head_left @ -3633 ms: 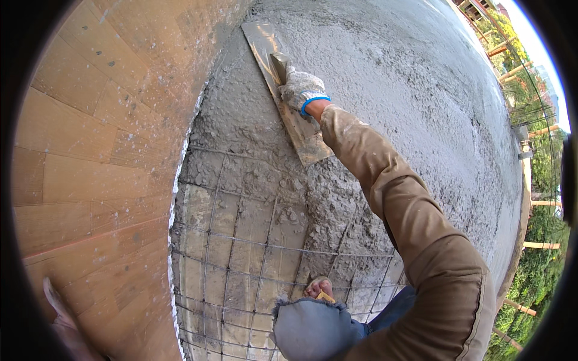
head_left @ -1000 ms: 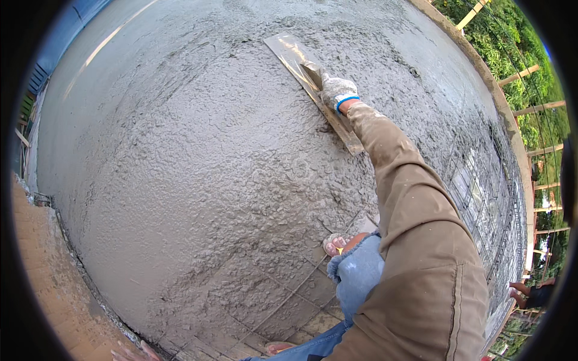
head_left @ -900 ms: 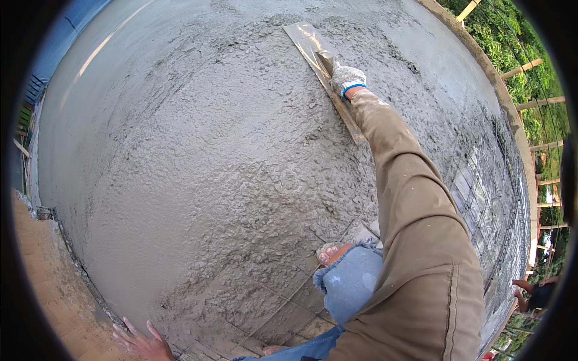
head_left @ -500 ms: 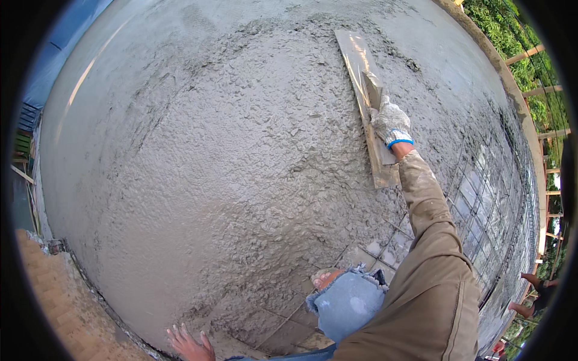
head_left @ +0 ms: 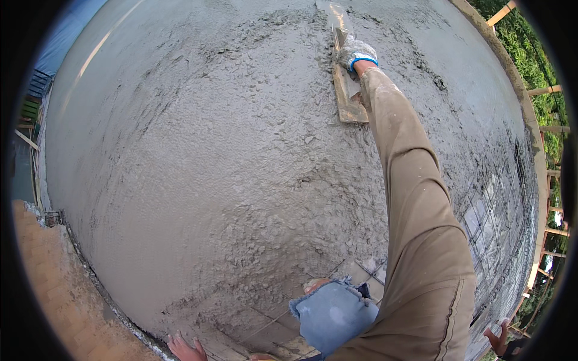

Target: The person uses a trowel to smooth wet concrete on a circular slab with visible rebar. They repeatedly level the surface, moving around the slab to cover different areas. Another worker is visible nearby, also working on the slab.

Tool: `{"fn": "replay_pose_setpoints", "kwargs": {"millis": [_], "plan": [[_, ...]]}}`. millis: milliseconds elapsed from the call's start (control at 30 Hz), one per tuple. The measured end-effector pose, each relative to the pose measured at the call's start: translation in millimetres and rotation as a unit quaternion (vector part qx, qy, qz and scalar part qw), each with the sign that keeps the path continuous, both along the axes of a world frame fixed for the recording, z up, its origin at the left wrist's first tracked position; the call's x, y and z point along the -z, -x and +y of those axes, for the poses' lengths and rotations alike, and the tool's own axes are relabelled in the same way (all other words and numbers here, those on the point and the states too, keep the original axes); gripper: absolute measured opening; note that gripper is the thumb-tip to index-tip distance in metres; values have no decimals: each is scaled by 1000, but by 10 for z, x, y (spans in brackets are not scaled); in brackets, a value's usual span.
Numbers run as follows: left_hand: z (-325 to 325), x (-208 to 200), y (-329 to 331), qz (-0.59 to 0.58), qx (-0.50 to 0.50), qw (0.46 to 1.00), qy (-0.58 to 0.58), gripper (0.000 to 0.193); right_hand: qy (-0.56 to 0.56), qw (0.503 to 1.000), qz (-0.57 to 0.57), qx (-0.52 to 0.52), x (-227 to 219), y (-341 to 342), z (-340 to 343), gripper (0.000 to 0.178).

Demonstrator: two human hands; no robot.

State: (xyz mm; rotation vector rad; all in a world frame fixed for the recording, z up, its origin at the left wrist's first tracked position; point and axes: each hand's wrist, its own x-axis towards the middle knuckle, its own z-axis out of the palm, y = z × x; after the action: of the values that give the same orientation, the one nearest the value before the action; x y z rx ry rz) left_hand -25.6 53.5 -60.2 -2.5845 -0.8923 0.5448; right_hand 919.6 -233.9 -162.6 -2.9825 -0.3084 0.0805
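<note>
Head view: a wet concrete slab point(head_left: 198, 150) carries the long trowel point(head_left: 351, 109). The trowel lies on the rough concrete, nearer the slab's right edge than its left edge. Its long sides run away from the person, and its far end meets the upper limit of the view.

The right hand point(head_left: 356, 54) wears a grey-white glove with a blue cuff. Its fingers are closed around the trowel's handle point(head_left: 339, 37). The brown sleeve point(head_left: 415, 180) extends from the wrist toward the slab's near edge.

The left hand point(head_left: 185, 350) is bare and partly cut off, located by the slab's near left corner. Its fingers are spread apart and hold nothing visible; contact with the concrete cannot be determined.

A knee in torn blue jeans point(head_left: 335, 313) is positioned between the left hand and the sleeve. Wire mesh point(head_left: 490, 222) is exposed along the slab's right edge, inside the curved curb point(head_left: 537, 150). A brown tiled surface point(head_left: 54, 289) borders the near left edge.
</note>
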Motion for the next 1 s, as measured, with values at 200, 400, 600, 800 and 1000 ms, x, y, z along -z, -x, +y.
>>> {"fn": "replay_pose_setpoints", "kwargs": {"millis": [200, 400, 600, 800, 1000], "plan": [[82, 18, -67, 4, -11, 1000, 19, 79, 5, 995, -30, -94, -171, 285, 112, 57], [67, -25, 7, -26, -25, 999, 18, 70, 27, 996, -42, -73, -638, 1209, -500, 69], [14, 1, -18, 3, -42, 999, 24, 65, 84, 981, 9, -172, -367, 1632, -423, 61], [174, 83, 3, 51, -218, 970, 97, 81, 66, 983, -49, -162, -163, 436, -131, 45], [84, 8, 437, 36, -200, 978, 41, 81, 57, 998, -4, 14, 10, -515, -343, 54]]}}
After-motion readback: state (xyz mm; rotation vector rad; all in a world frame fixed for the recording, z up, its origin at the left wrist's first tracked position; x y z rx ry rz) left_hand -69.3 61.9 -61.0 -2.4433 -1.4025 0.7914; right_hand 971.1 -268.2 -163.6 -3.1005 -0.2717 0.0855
